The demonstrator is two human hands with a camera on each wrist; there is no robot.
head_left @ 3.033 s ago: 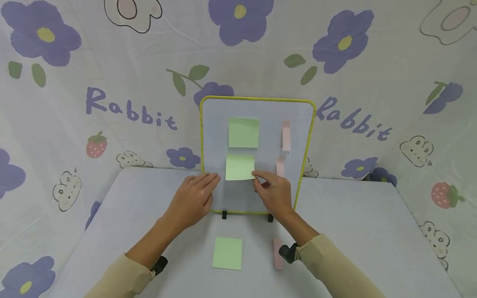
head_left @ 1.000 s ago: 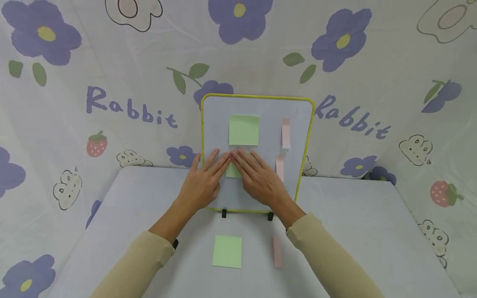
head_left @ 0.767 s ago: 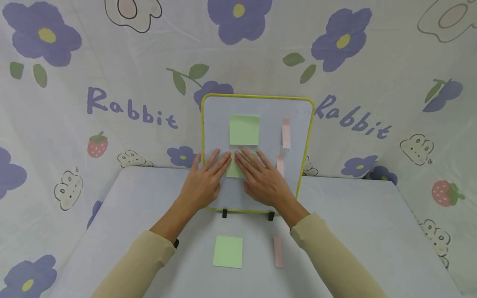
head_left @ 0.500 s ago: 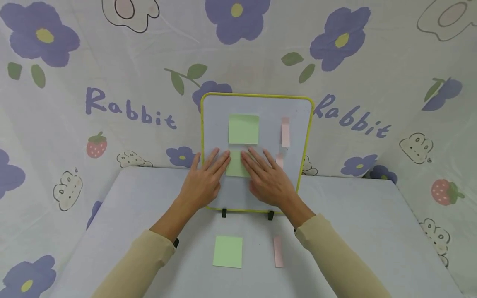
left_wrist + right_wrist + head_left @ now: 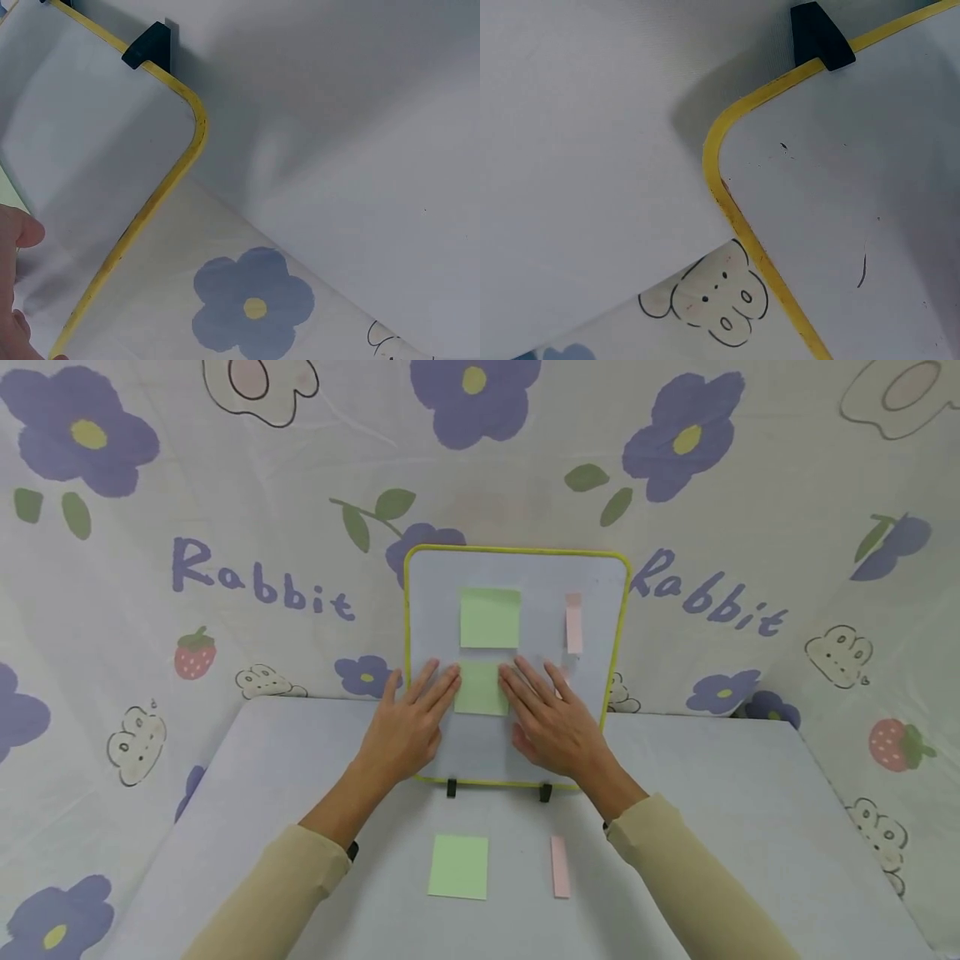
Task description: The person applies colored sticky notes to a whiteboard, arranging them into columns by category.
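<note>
A lower green sticky note (image 5: 482, 690) lies on the yellow-edged whiteboard (image 5: 480, 752), between both hands. My left hand (image 5: 403, 731) rests on the board with spread, straight fingers, its fingertips right at the note's left edge. Straight fingers of my right hand (image 5: 557, 724) touch the note's right edge. Above sits another green sticky note (image 5: 490, 619), with a narrow pink sticky note (image 5: 573, 623) to its right. A second pink note is mostly hidden behind the right hand. In the left wrist view part of my left hand (image 5: 13, 281) shows; the right wrist view shows no hand.
On the white table in front of the board lie a green sticky-note pad (image 5: 459, 867) and a narrow pink pad (image 5: 560, 867). Black feet (image 5: 452, 788) hold up the whiteboard. Behind it hangs a flower-patterned cloth (image 5: 300, 485).
Earlier the right hand pinched the lower green note's corner; then both hands lay flat over it. Since then the right hand has slid rightward across the note, while the left has stayed.
</note>
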